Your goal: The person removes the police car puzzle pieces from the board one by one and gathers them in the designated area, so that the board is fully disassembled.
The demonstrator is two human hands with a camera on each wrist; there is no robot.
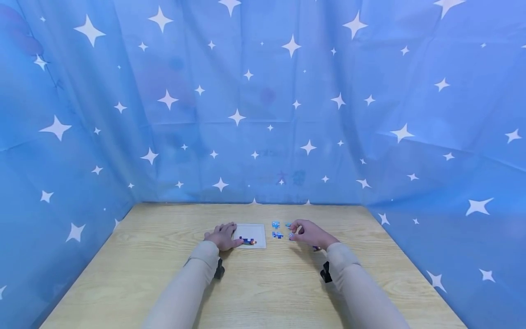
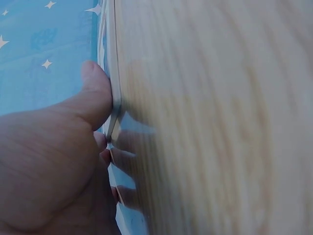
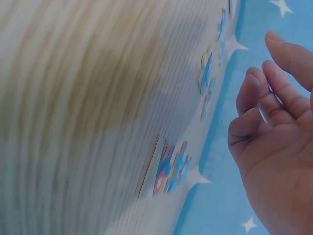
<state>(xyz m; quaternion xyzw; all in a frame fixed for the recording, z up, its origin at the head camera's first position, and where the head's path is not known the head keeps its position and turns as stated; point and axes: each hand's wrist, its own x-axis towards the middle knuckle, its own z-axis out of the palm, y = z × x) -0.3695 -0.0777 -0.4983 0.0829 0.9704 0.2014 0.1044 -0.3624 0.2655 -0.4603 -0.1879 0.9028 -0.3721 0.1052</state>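
Note:
A white puzzle tray (image 1: 260,231) lies on the table, with a few joined dark, colourful jigsaw pieces (image 1: 248,241) along its near edge. My left hand (image 1: 222,236) rests at the tray's left side, fingers spread and thumb over its border; the left wrist view shows the thumb (image 2: 95,88) against the tray's edge. My right hand (image 1: 311,232) hovers over loose blue jigsaw pieces (image 1: 277,235) right of the tray. Its fingers are loosely bent, thumb apart, with nothing between them in the right wrist view. It partly hides some pieces (image 1: 291,236).
Another group of pieces (image 3: 171,169) lies on the table below the right wrist. The wooden table (image 1: 263,283) ends at a blue star-patterned curtain (image 1: 263,114) at the back and sides. Black wrist cameras (image 1: 219,269) sit under both sleeves.

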